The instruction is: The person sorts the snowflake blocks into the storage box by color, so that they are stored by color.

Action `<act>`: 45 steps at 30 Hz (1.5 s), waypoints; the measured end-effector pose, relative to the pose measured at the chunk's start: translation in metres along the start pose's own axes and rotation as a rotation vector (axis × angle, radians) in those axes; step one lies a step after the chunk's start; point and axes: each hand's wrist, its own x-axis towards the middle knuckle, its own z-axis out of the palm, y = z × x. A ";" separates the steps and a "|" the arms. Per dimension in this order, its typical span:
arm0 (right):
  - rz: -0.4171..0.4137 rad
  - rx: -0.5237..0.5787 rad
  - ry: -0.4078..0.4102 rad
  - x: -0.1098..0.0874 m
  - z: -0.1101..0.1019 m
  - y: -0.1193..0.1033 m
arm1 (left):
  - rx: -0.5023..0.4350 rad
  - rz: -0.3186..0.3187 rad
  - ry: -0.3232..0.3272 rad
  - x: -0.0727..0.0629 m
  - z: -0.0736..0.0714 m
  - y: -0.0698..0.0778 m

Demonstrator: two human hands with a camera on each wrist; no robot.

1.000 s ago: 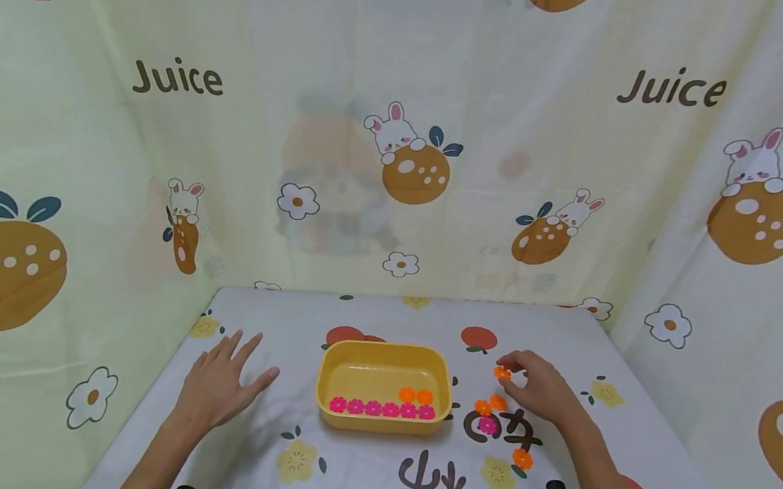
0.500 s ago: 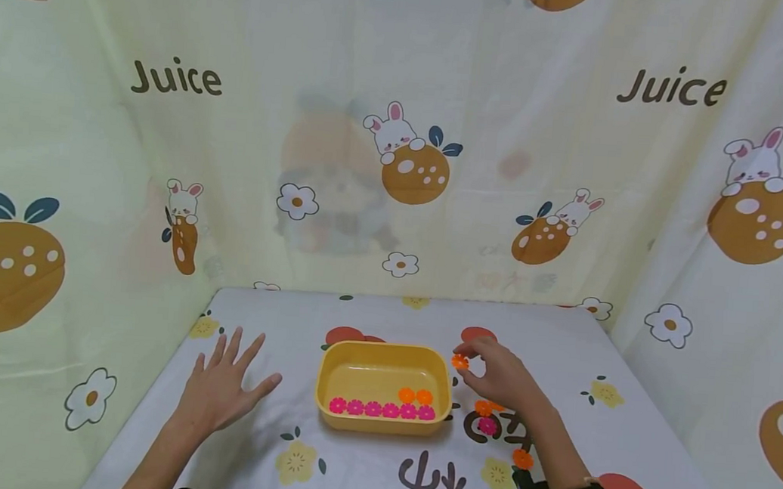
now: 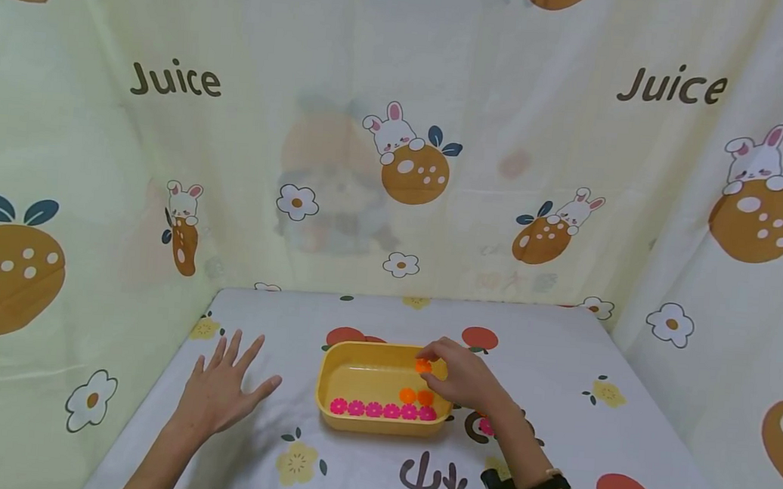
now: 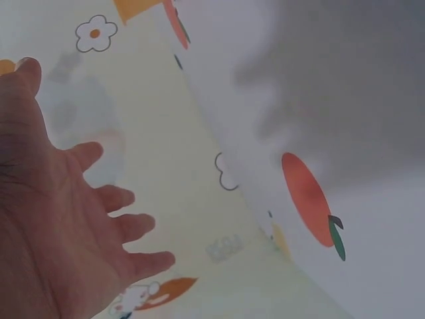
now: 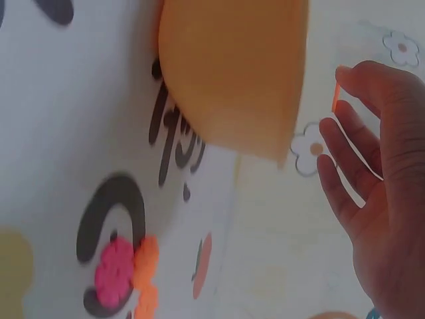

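Observation:
Between thumb and index finger my right hand (image 3: 467,377) pinches an orange flower-shaped piece (image 3: 423,366) over the right part of a yellow tray (image 3: 385,426). In the right wrist view that piece (image 5: 336,97) shows edge-on at the fingertips. Inside the tray, a row of several pink flower pieces (image 3: 373,409) runs along the near side, with two orange flower pieces (image 3: 407,396) behind its right end. My left hand (image 3: 220,392) is spread left of the tray and holds nothing; its fingers (image 4: 136,226) are extended in the left wrist view.
Right of the tray, a pink flower piece (image 5: 115,271) and orange flower pieces (image 5: 147,261) lie on the printed tablecloth (image 3: 348,469), partly hidden by my right arm in the head view. A printed curtain (image 3: 343,150) surrounds the table at the back and sides.
My right hand has carried the orange flower piece leftward from the table's right side to above the tray. My left hand stays almost where it was, fingers slightly more spread.

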 end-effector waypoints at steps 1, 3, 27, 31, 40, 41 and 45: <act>0.000 -0.001 -0.007 0.002 0.002 -0.003 | 0.002 0.000 -0.001 0.000 0.000 0.000; 0.003 0.002 -0.020 0.004 0.007 -0.009 | 0.005 -0.001 0.001 -0.001 0.000 -0.001; 0.003 0.029 -0.148 0.023 0.052 -0.013 | 0.015 0.043 0.125 -0.007 0.003 -0.005; 0.018 0.036 -0.179 0.025 0.056 -0.012 | 0.021 0.043 0.126 -0.007 0.004 -0.005; 0.005 0.007 -0.229 0.029 0.061 -0.014 | 0.020 0.033 0.110 -0.008 0.005 -0.005; 0.001 0.003 -0.232 0.030 0.061 -0.013 | 0.019 0.033 0.109 -0.009 0.005 -0.005; -0.004 -0.034 -0.245 0.032 0.064 -0.011 | 0.014 0.032 0.110 -0.009 0.005 -0.006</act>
